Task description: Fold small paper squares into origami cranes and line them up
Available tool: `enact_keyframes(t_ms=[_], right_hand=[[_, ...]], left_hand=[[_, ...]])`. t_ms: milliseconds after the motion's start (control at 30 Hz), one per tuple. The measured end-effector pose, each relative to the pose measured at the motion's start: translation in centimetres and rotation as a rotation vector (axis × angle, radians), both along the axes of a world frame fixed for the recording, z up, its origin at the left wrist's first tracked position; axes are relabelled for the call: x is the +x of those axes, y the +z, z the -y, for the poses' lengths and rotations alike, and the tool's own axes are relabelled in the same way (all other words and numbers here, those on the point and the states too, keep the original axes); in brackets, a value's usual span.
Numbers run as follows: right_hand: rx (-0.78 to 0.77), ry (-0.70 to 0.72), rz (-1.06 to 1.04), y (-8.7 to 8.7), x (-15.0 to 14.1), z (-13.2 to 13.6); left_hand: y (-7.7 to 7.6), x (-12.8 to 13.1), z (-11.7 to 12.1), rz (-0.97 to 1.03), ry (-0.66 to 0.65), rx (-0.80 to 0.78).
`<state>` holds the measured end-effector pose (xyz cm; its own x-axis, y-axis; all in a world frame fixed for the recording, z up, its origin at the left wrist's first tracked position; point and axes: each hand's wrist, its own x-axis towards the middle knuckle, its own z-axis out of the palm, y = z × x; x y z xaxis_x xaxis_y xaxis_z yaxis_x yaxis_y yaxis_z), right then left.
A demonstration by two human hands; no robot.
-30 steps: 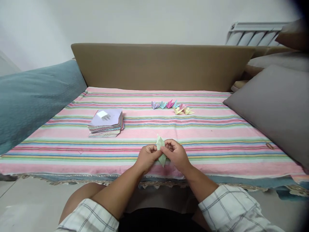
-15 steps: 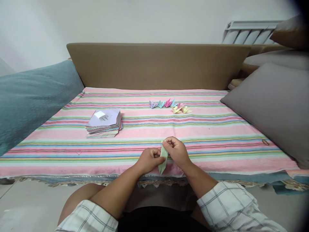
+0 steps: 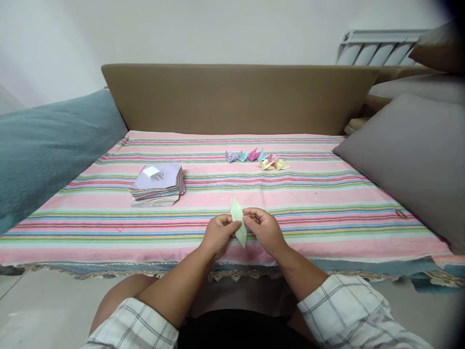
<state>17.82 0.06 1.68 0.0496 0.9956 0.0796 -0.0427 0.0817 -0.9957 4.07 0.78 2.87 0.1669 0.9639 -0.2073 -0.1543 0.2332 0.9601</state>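
A narrow, pale green piece of folded origami paper (image 3: 238,213) stands out above the striped cloth, pointed at its lower end. My left hand (image 3: 219,233) pinches it at the left, the thumb lying across its face. From the right, my right hand (image 3: 266,229) meets the paper's edge with thumb and forefinger closed together. Farther back lie several small folded paper cranes: a purple one (image 3: 231,156), a blue one (image 3: 243,156), a magenta one (image 3: 255,154) and a yellow one (image 3: 267,165) among them.
At the left a stack of square paper (image 3: 157,186) has a white plug adapter (image 3: 152,172) on top. A striped cloth (image 3: 90,203) covers the seat. Grey cushions (image 3: 410,160) stand at the right, a blue-green cushion (image 3: 54,150) at the left, and a brown backrest (image 3: 236,97) behind.
The green paper has moved up and slightly left, and more of its face shows. My right fingers have slid from its top end down to its right edge.
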Motion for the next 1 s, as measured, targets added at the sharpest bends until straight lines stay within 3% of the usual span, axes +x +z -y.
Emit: enact_keyframes(t_ms=[167, 400, 667, 800, 1000], right_hand=[[0.013, 0.034, 0.067, 0.0, 0.0, 0.2], [0.246, -0.06, 0.333, 0.4, -0.1, 0.8], [0.037, 0.059, 0.106, 0.0, -0.2, 0.5], [-0.015, 0.048, 0.084, -0.2, -0.1, 0.3], [-0.007, 0.035, 0.034, -0.3, 0.2, 0.1]], left_hand=[[0.0, 0.1, 0.1, 0.006, 0.019, 0.009], [-0.8, 0.4, 0.2, -0.008, 0.058, 0.069], [-0.9, 0.2, 0.5, -0.132, 0.076, 0.121], [-0.8, 0.3, 0.7, -0.189, 0.059, 0.155], [-0.4, 0.1, 0.8, 0.069, -0.111, 0.035]])
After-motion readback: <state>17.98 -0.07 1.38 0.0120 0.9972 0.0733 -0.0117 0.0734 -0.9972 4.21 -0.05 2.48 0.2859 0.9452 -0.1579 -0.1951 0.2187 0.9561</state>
